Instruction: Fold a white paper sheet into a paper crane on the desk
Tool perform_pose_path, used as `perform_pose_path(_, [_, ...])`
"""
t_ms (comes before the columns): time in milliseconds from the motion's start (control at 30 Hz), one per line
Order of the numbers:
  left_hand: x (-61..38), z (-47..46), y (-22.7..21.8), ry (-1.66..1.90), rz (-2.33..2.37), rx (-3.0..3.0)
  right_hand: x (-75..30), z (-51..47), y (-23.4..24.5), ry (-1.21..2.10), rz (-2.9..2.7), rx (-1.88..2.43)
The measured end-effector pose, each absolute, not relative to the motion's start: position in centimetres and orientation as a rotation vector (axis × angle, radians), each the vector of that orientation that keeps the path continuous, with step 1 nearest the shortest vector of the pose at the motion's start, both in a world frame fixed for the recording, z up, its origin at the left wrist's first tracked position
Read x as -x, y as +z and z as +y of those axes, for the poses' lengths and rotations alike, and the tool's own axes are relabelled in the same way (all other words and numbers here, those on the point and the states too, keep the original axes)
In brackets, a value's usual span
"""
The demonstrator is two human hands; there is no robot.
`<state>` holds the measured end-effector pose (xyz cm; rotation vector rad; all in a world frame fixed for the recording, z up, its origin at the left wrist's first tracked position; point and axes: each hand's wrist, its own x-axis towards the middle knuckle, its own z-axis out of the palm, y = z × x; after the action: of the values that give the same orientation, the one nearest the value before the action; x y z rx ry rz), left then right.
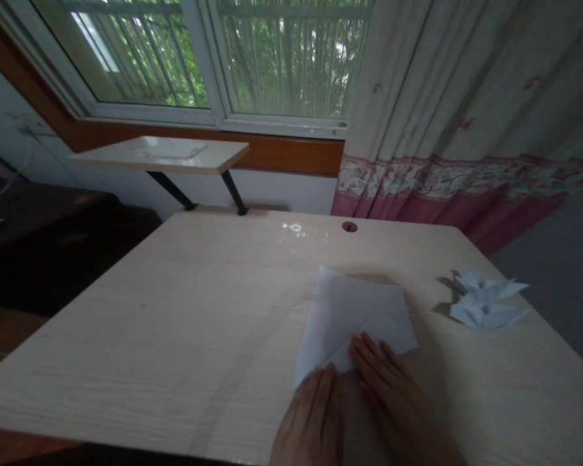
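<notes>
A white sheet of paper point(352, 304) lies on the light wooden table, its near edge partly folded over along a slanting line. My left hand point(313, 411) rests on the paper's near left corner, fingers stretched out and side by side. On the folded flap, my right hand point(385, 382) lies flat with its fingers extended. Both hands touch the paper and cover part of its near edge. To the right stand two folded paper shapes, one paper figure point(488, 314) in front of another paper figure point(485, 283); they look like origami birds.
The table point(175, 310) has a round cable hole point(350, 227) near its back edge. A small raised shelf point(121, 160) on black legs stands at the back left. A patterned curtain point(417, 129) hangs behind the table, beside a window point(291, 65).
</notes>
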<state>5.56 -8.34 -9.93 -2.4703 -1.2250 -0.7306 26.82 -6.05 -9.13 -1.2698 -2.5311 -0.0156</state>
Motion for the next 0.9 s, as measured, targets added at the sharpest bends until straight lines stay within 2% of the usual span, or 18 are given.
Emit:
perform_pose_path(400, [-5.4,-8.6,-10.2,-0.704,-1.254,2.508,-26.7,-5.8,-8.6,0.036,-2.5,1.26])
perform_pose_path(633, [-4.8,-6.7,-8.7,-0.684,-1.407,2.585,-26.8,-5.7,-8.9,0.042,-2.521,1.27])
perform_pose_path(900, [-4.8,-3.8,-7.0,-0.852,-1.338,2.71,-26.9,-5.1,-8.0,0.083,-2.553,1.298])
